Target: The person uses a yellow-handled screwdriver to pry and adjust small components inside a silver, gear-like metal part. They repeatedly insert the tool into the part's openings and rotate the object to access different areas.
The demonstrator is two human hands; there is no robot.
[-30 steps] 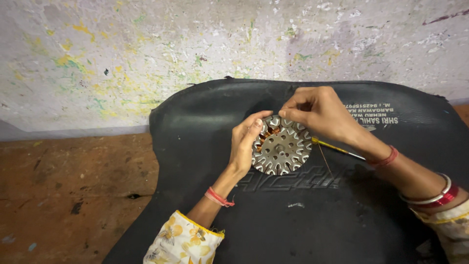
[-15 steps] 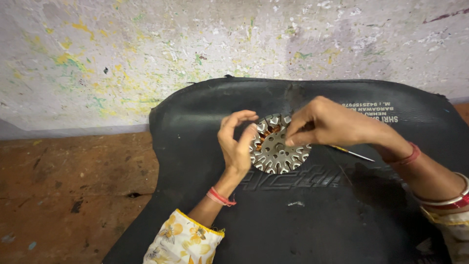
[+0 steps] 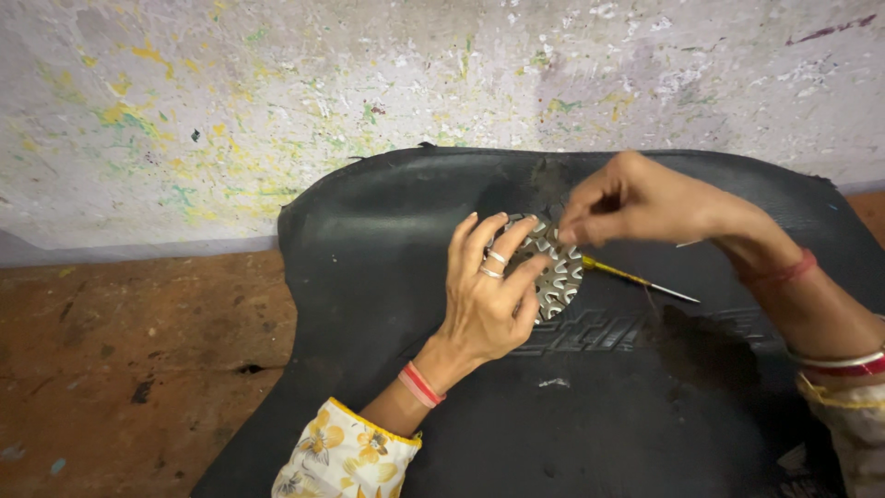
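Note:
A round, toothed metal core [image 3: 556, 272] with many slots lies tilted on a black rubber mat [image 3: 387, 240]. My left hand [image 3: 486, 295] grips it from the left, fingers curled over its face so most of it is hidden. My right hand [image 3: 636, 201] hovers at the core's upper right edge with thumb and fingers pinched together; whether a thin wire sits in the pinch I cannot tell. A slim tool with a yellow handle and metal tip [image 3: 636, 279] lies on the mat just right of the core, under my right wrist.
The mat rests on a brown, stained floor [image 3: 120, 369] against a paint-spattered pale wall [image 3: 277, 92]. A small white scrap [image 3: 553, 382] lies on the mat below my left hand.
My left hand has slid over the core and now covers most of it. My right hand has lifted slightly to the core's upper right edge.

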